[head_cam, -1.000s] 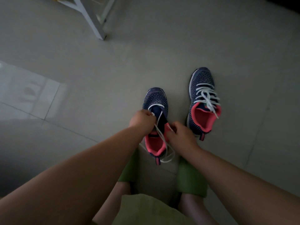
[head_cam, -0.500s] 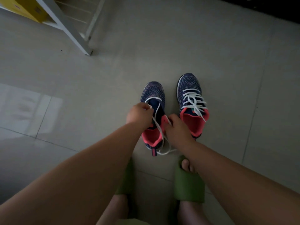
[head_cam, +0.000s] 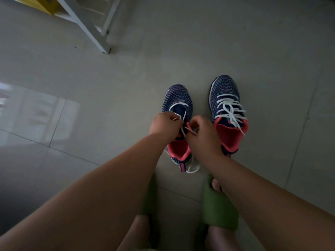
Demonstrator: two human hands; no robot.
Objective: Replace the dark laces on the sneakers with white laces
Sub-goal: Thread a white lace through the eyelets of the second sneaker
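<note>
White lace (head_cam: 184,115) ends pinched by both hands (head_cam: 183,127), hiding the sneaker's (head_cam: 178,98) eyelets.

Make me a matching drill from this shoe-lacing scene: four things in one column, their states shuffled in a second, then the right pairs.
Things:
1. Left navy knit sneaker with pink lining
2. Right navy knit sneaker with pink lining
3. Green slide sandal
4. White frame leg

States:
A. worn on a foot
B. white lace fully threaded
C. stands on the tiled floor, far left
D. lace only at the lowest eyelets, both hands pinching it

Pairs: 1-D, 2-B, 3-A, 4-C
</note>
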